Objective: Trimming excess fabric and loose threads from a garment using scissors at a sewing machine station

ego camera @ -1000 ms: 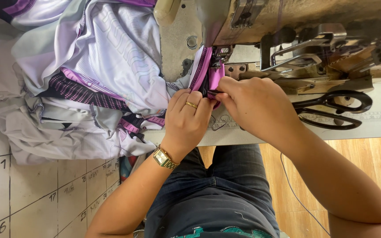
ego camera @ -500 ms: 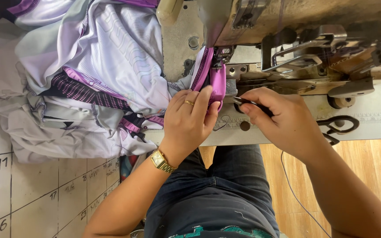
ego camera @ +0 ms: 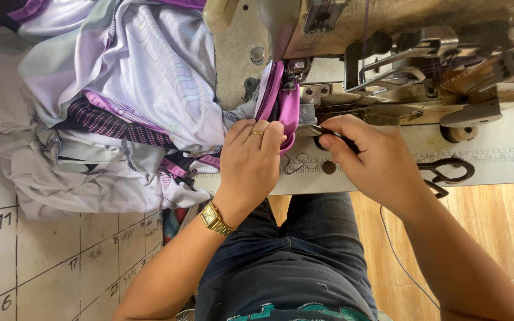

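Purple trim (ego camera: 288,113) sits pinched under our left hand (ego camera: 251,160); our right hand (ego camera: 370,157) grips small snips (ego camera: 328,132), which could nick cloth if the blades stray.

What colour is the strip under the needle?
Bright pink-purple fabric strip, seen in the head view.

No pkgs, labels, signs or screens were visible; only a printed ruler scale (ego camera: 495,156) ran along the white tabletop (ego camera: 507,169) edge.
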